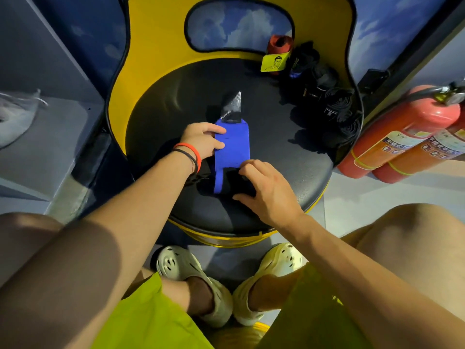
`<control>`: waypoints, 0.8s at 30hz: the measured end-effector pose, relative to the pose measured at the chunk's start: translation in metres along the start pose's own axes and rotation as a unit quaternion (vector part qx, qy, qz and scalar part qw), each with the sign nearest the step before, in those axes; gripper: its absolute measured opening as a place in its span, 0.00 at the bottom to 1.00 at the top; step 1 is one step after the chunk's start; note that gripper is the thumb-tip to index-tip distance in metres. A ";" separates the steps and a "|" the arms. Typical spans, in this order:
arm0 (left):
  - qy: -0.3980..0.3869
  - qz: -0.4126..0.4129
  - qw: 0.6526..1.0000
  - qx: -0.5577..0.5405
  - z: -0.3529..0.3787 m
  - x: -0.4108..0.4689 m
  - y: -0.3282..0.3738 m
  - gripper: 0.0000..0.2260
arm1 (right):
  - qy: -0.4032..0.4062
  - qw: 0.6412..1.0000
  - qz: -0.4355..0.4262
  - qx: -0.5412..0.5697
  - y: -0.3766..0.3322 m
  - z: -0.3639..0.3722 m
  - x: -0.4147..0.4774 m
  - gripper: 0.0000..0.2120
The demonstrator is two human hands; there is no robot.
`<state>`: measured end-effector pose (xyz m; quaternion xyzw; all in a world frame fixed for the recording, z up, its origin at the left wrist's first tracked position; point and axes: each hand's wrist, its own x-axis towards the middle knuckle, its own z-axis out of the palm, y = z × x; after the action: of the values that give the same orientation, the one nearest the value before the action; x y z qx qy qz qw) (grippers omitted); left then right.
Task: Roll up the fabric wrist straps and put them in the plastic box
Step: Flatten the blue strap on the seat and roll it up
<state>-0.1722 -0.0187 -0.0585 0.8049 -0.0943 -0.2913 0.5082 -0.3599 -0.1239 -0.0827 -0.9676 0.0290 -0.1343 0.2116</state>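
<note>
We have the blue strap [234, 147] lying flat in the middle of the round black seat [276, 152], its shiny black tip pointing toward the seat's back. Our left hand [201, 139] grips the strap's left edge, thumb and fingers closed over the cloth. Our right hand [266, 190] curls round the strap's dark near end, at the seat's front. The two hands are apart. At the seat's far right lie a heap of black straps [332, 109] and a red roll [279, 45]. Two fire extinguishers [402, 137] lie on the floor to the right of the seat.
</note>
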 end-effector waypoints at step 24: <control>0.022 0.057 0.996 0.061 0.005 -0.057 -0.033 0.19 | -0.119 0.941 0.246 0.200 0.017 -0.020 0.058 0.30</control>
<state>-0.2257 0.0180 -0.0673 0.8339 -0.1467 -0.2380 0.4759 -0.3093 -0.1536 -0.0582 -0.8769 0.2132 0.0356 0.4294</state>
